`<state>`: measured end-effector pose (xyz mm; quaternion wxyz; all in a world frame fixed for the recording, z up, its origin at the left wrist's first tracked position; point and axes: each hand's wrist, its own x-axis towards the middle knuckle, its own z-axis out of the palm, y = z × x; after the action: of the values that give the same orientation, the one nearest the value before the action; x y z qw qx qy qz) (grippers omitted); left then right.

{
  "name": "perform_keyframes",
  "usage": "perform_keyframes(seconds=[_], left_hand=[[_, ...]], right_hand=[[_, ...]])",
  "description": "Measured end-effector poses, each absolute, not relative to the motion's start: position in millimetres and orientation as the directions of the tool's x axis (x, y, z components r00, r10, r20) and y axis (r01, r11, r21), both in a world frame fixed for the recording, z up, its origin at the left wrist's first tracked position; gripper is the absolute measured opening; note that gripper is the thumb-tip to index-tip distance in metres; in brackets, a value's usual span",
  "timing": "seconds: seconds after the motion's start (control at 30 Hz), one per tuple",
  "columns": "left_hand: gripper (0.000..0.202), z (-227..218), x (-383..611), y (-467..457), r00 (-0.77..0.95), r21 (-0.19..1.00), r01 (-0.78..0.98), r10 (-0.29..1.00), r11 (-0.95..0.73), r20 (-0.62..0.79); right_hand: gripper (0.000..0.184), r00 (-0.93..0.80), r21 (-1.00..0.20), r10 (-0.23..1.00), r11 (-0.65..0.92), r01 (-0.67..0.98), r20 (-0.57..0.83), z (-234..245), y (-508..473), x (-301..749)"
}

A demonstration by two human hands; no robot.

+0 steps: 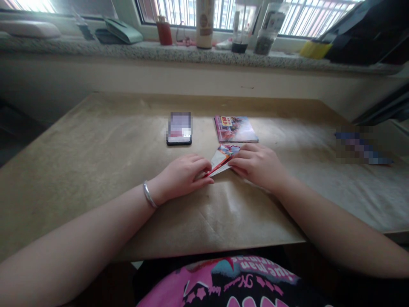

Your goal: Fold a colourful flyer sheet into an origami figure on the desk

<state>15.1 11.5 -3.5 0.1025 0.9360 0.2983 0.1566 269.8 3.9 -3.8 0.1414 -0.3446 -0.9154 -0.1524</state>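
A folded piece of colourful printed paper lies on the brown paper-covered table, pointed end toward me. My left hand, with a silver bangle on the wrist, presses its fingers together on the paper's lower left edge. My right hand lies over the paper's right side, fingers closed on it. Both hands touch the paper. Part of the paper is hidden under my fingers.
A phone lies face up behind my hands. A stack of printed leaflets sits beside it. A blurred object rests at the right. The stone windowsill holds a red cup, bottles and a jar.
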Motion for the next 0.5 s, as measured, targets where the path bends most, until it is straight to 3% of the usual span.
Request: perform_keyframes(seconds=[0.1, 0.2, 0.5], left_hand=[[0.031, -5, 17, 10, 0.801, 0.075, 0.498, 0.492, -0.864, 0.341], [0.027, -7, 18, 10, 0.801, -0.049, 0.491, 0.429, -0.87, 0.418], [0.02, -14, 27, 10, 0.721, -0.003, 0.503, 0.418, -0.864, 0.552]], right_hand=[[0.025, -0.695, 0.186, 0.605, 0.687, 0.702, 0.388, -2, -5, 260], [0.026, -0.67, 0.168, 0.623, 0.67, 0.723, 0.404, -3, -12, 253], [0.026, -0.619, 0.005, 0.603, 0.714, 0.7, 0.504, -3, -16, 242]])
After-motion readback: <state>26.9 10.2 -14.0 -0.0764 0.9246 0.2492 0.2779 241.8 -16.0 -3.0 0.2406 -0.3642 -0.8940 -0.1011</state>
